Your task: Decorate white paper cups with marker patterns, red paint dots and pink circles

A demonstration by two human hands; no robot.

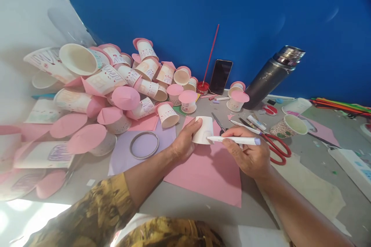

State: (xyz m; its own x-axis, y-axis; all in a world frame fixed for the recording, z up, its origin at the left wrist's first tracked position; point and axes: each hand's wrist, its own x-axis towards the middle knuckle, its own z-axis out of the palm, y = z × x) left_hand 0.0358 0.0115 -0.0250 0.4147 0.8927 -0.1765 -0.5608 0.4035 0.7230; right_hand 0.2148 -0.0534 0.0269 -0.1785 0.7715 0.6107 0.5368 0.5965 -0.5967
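My left hand (185, 139) grips a white paper cup (203, 128) from its left side, thumb on the near wall. In my right hand (251, 154) is a white marker (239, 139) with a lavender end, and its tip meets the cup's wall low down. Faint lines show on the cup near that tip. Under both hands lies a pink paper sheet (205, 177). Red-handled scissors (275, 148) rest just beyond my right hand, partly behind it.
Decorated paper cups with pink paper tops (126, 98) are heaped at the left. A grey ring (144, 157) sits on lavender paper (121, 164). Along the blue wall stand a phone (221, 76) and a tilted dark flask (269, 79). A patterned cup (288, 126) lies at the right.
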